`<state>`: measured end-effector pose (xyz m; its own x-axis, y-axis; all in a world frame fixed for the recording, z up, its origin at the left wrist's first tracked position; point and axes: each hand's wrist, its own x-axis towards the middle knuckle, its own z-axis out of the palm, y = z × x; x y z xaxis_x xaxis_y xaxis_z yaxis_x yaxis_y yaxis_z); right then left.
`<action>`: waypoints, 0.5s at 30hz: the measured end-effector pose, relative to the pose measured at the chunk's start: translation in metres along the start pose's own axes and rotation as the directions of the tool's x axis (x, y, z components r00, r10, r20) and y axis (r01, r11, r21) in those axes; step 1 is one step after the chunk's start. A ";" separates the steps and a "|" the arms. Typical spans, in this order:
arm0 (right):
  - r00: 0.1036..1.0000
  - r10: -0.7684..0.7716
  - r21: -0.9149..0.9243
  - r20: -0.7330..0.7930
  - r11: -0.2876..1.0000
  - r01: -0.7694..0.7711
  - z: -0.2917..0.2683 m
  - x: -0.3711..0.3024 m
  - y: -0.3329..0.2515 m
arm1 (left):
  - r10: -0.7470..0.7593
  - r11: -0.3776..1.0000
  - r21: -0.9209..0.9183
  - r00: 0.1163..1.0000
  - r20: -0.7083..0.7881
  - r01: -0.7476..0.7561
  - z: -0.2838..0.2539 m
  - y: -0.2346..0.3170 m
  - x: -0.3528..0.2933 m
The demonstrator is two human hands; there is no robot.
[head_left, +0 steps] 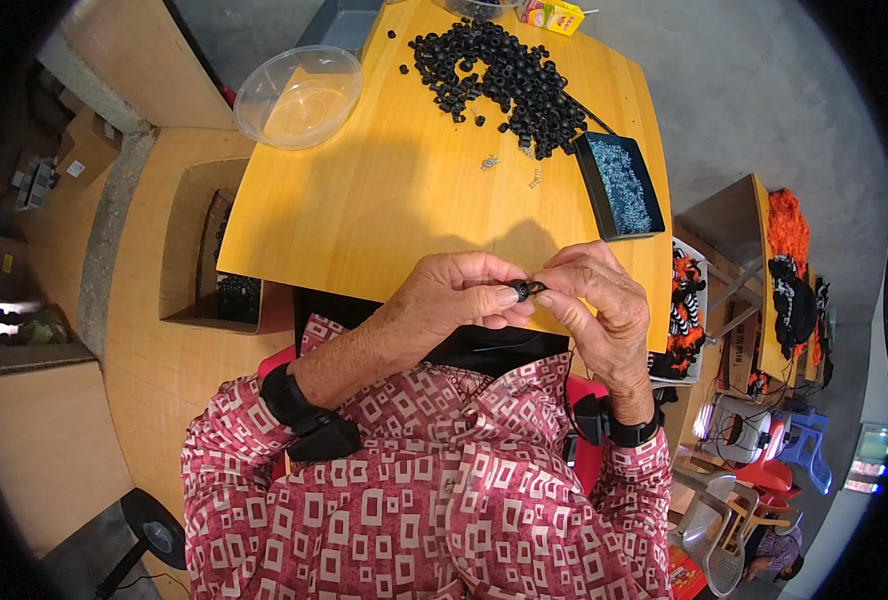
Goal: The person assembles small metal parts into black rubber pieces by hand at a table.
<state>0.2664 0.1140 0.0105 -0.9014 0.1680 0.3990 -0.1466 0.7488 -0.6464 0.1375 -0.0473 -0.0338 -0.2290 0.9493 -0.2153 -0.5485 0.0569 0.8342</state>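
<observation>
My left hand (456,292) pinches a small black plastic cap (519,289) between thumb and fingertips, just above the table's near edge. From the other side my right hand (602,310) meets it, its thumb and forefinger closed at a thin dark loop-like bit next to the cap. What exactly the right fingertips grip is too small to tell. Farther up the table lies a pile of similar black caps (509,75). A black tray (647,233) holding many small silvery screws (619,185) stands beyond my right hand, and a few loose screws (490,162) lie nearer the middle.
A transparent plastic bowl (254,108) stands at the table's far left, and a yellow box (552,16) at its far edge. Left of the yellow table (354,220) is an open carton (186,243) with black pieces. On the right are a crate of orange-and-black items (686,310) and stacked chairs (729,510).
</observation>
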 end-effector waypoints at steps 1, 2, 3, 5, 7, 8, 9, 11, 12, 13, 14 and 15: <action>1.000 0.009 0.012 0.001 1.000 -0.009 -0.001 0.000 0.001 | 0.001 1.000 0.000 1.000 -0.001 -0.001 0.000 -0.001 0.000; 1.000 0.018 0.024 0.001 1.000 -0.018 -0.001 0.000 0.001 | -0.003 1.000 -0.010 1.000 0.006 0.003 -0.001 -0.002 0.000; 1.000 0.017 0.025 0.002 1.000 -0.017 0.000 0.000 0.001 | -0.007 1.000 -0.020 1.000 0.014 0.007 -0.001 -0.003 0.001; 1.000 -0.013 0.009 0.014 1.000 0.013 0.000 0.001 0.001 | -0.010 1.000 -0.017 1.000 0.008 0.010 -0.002 -0.005 0.002; 0.999 -0.040 -0.028 0.029 0.999 0.041 -0.001 0.001 0.000 | -0.014 1.000 -0.014 1.000 0.000 0.014 -0.002 -0.006 0.002; 0.997 -0.066 -0.065 0.045 0.995 0.069 -0.001 0.002 -0.001 | -0.009 1.000 -0.007 1.000 -0.002 0.009 -0.003 -0.006 0.002; 0.997 -0.066 -0.065 0.045 0.996 0.069 -0.001 0.003 -0.002 | -0.003 1.000 -0.001 1.000 -0.004 0.003 -0.003 -0.006 0.002; 0.990 -0.113 -0.157 0.081 0.980 0.124 -0.002 0.005 -0.004 | -0.009 1.000 0.020 1.000 0.000 0.009 -0.004 -0.006 0.003; 0.990 -0.112 -0.157 0.081 0.980 0.124 -0.002 0.006 -0.004 | -0.015 0.999 0.042 1.000 0.003 0.015 -0.004 -0.006 0.003; 0.989 -0.120 -0.165 0.085 0.977 0.132 -0.001 0.006 -0.004 | -0.016 0.999 0.042 1.000 0.003 0.015 -0.004 -0.005 0.002; 0.988 -0.127 -0.173 0.088 0.975 0.141 0.000 0.006 -0.004 | 0.006 1.000 0.027 1.000 0.000 -0.006 -0.004 -0.006 0.002; 0.988 -0.127 -0.172 0.088 0.975 0.140 0.001 0.005 -0.003 | 0.027 1.000 0.011 1.000 -0.004 -0.027 -0.004 -0.006 0.002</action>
<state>0.2614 0.1115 0.0138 -0.9079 0.0148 0.4188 -0.1992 0.8640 -0.4625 0.1370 -0.0471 -0.0410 -0.2469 0.9493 -0.1945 -0.5329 0.0346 0.8455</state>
